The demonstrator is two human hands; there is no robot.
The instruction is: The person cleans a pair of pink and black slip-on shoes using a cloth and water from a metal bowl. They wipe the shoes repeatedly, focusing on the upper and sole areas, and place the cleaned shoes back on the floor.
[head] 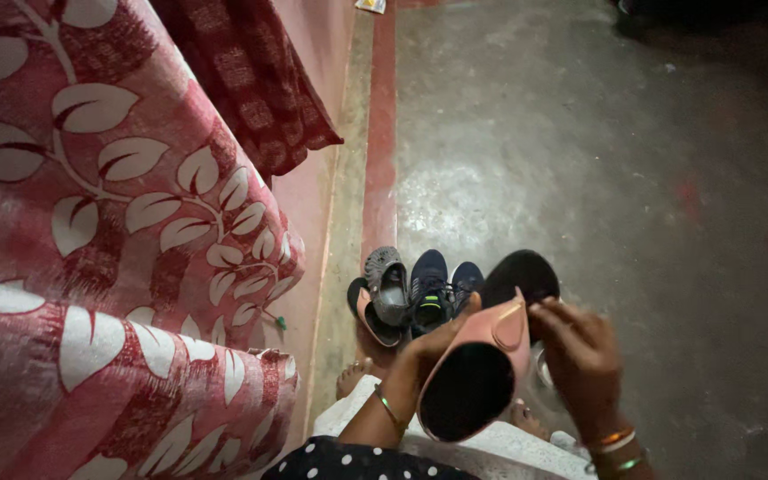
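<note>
My left hand (428, 347) grips a pink slip-on sandal (477, 373) with a black insole, holding it by its left edge, sole toward me. At the sandal's strap, my right hand (584, 356) touches the top right with its fingers. A second sandal with a black insole (519, 276) sits just behind, partly hidden by the held one. On the floor beyond stand a dark blue sneaker pair (433, 289), a grey clog (387, 283) and another pink sandal (368, 313). Both my wrists carry bangles.
A red curtain with white leaf pattern (108, 240) fills the left side. A pink wall base and red floor strip (380, 133) run away from me. Grey concrete floor (597, 178) stretches to the right. My bare toes (353, 373) show below.
</note>
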